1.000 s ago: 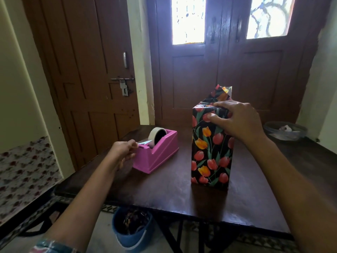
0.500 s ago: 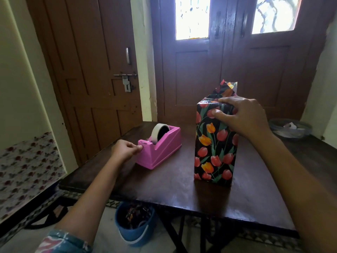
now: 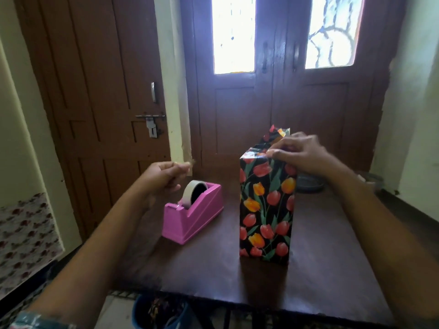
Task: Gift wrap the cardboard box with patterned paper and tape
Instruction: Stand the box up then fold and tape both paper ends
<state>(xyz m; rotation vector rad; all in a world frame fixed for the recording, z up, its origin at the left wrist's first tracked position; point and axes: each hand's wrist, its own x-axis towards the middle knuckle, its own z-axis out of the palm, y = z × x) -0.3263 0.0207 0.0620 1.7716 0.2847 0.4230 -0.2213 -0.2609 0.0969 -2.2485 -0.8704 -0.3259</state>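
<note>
- A blue bucket (image 3: 164, 312) sits on the floor under the near edge of the table (image 3: 213, 276). A fumbled strip would probably drop there, or stick to the dark top and be wasted.
- The wrapped box (image 3: 266, 210) stands on its small end, right of the table's middle and well back from the near edge. It is tall and narrow, so a sideways push at the top could tip it over.
- The pink tape dispenser (image 3: 192, 217) lies just left of the box without touching it, with the tape roll (image 3: 193, 192) seated in it. It is unlikely to get in the way.
- The left hand (image 3: 164, 176) hovers above the dispenser with its fingers curled. Thumb and forefinger appear to pinch a short pale strip of tape (image 3: 190, 163), though blur makes this uncertain. A loose strip may curl onto itself or cling to the fingertips.
- The right hand (image 3: 306, 154) rests on the box top, fingers bent over the folded paper and thumb along the near top edge.
  - If it lifts early, the folds will likely spring open.
  - It also covers much of the seam, so the strip could land crooked or on a finger.
- At the far side of the top, one paper flap (image 3: 276, 135) stands up unfolded. Tape laid first might trap it or crease it.
- A dark bowl (image 3: 308, 184) sits beyond the box, toward the far right edge.
</note>
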